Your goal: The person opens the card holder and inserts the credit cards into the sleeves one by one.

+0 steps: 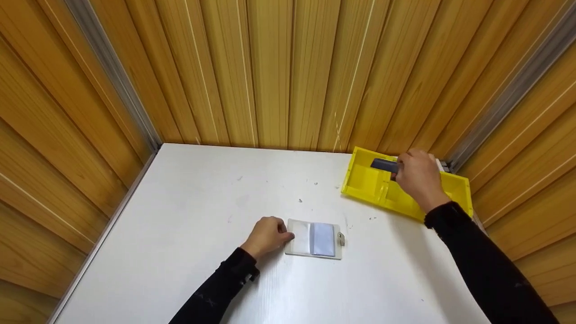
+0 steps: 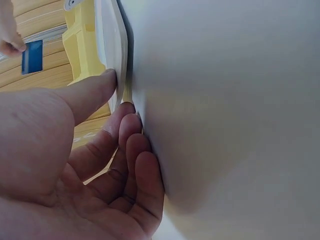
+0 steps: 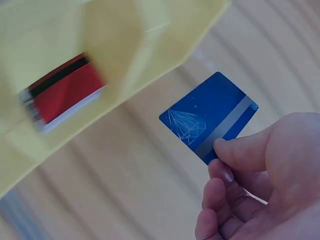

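Over the yellow divided bin [image 1: 400, 208], my right hand [image 1: 418, 175] pinches a blue card [image 3: 192, 115] between thumb and fingers. The card has a grey stripe and a pale line pattern, and looks dark in the head view [image 1: 383, 165]. A pale card holder [image 1: 323, 240] lies open and flat on the white table, with clear sleeves and a small tab at its right end. My left hand [image 1: 267, 236] pinches the holder's left edge, thumb on top and index fingertip under it; the other fingers rest against the tabletop.
In the right wrist view, a red card-like item [image 3: 70, 92] with a black stripe lies inside the bin. The bin stands at the table's back right corner, close to the wood-look wall panels [image 1: 270, 81]. Grey metal posts [image 1: 117, 67] mark the corners.
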`<state>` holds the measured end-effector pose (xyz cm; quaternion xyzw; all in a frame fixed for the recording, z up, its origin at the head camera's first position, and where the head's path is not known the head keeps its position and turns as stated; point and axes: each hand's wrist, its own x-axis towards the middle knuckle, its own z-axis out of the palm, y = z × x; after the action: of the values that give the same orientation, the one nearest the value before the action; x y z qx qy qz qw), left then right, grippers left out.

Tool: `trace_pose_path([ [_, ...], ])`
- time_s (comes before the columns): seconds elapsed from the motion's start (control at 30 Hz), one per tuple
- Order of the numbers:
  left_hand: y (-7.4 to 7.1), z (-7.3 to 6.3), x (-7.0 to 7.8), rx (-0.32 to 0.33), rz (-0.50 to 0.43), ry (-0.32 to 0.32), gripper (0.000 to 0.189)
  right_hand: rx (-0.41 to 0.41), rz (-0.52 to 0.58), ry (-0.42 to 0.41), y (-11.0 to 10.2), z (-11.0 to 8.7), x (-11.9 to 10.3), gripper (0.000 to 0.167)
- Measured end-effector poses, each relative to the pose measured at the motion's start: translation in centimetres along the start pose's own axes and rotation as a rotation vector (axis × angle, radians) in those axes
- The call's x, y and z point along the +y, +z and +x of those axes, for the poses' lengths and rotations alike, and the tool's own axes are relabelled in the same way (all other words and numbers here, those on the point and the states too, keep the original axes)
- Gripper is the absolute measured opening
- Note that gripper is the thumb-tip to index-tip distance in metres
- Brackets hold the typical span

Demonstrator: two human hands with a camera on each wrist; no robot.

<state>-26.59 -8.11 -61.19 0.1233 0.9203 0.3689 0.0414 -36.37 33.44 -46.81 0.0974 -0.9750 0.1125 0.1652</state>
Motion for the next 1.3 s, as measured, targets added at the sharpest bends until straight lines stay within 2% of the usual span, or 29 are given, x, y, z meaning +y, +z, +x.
trace_pose_path([
  [0.27,0.0,0.1,-0.1,0.006,0.002,0.004,0.028,-0.039,0.101,-0.104,1.2,-1.8,-5.4,0.021],
  [0.63,0.1,0.2,-0.3,0.003,-0.01,-0.006,0.027,-0.236,0.153,-0.157,4.6,-4.8,-10.6,0.017],
  [0.83,0.0,0.2,-0.4,0.014,-0.009,0.007,0.024,-0.295,0.163,-0.211,6.4,-6.0,-12.0,0.013],
  [1.07,0.1,0.2,-0.6,0.011,-0.006,0.004,0.025,-0.32,0.135,-0.314,7.9,-7.3,-12.8,0.013],
  [1.3,0.2,0.2,-0.6,0.004,-0.013,-0.006,0.026,-0.409,0.155,-0.205,8.9,-7.8,-13.0,0.02],
])
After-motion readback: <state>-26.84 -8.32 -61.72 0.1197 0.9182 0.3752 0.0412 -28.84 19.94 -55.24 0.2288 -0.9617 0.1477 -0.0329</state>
